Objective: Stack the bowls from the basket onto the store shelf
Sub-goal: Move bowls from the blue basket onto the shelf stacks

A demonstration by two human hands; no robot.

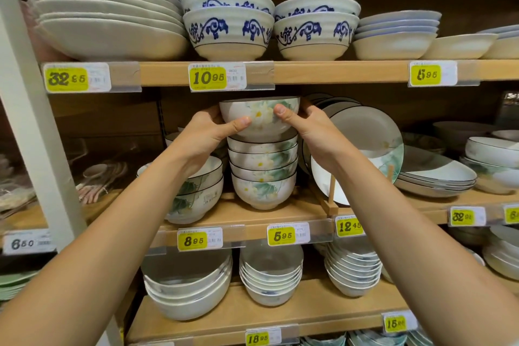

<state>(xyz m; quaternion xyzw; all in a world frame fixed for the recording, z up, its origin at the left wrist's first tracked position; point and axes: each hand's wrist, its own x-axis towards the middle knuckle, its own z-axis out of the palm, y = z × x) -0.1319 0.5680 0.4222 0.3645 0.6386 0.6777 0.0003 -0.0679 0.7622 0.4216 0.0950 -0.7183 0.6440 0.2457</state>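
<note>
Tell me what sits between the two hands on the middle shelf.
In the head view, a floral bowl sits between the left hand and right hand, gripped on both sides atop the stack of matching bowls.

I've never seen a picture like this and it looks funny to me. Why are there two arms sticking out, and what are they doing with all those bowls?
The camera sits on a person's head, so you see what they see: their own arms reaching out in front. There is only this one picture. The left hand and the right hand hold one flowered bowl between them, one on each side. It sits at the top of a stack of matching flowered bowls on the middle wooden shelf. Beside the stack, a flowered plate stands upright on a little wooden stand. The yellow price tag under the stack reads 5.95. Above are blue-patterned bowls.
</note>
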